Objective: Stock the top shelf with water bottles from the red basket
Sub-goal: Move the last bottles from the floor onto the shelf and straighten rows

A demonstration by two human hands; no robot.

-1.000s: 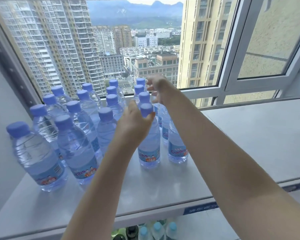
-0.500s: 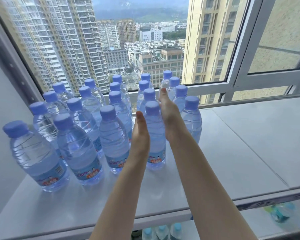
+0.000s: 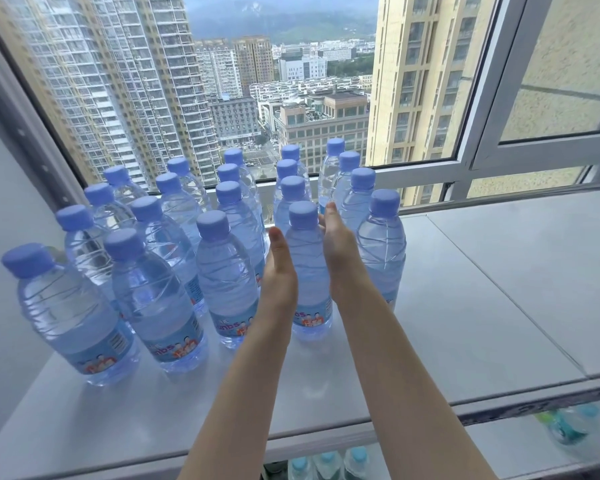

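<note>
Now the left hand (image 3: 279, 268), off the cap (image 3: 303, 213) it gripped, lies flat and straight-fingered along the water bottle (image 3: 307, 271) between the hands. The right hand (image 3: 340, 252), drawn back nearer, mirrors it, holding nothing. That bottle stands placed on the top shelf (image 3: 465, 289).

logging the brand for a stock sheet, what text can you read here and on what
"unbs": blue label of the second front bottle from the left, its start out of sight.
"nbs": label of the centre bottle, between left hand and right hand, its start hidden.
Print by the barcode on the leftmost front bottle: too blurred to read.
</note>
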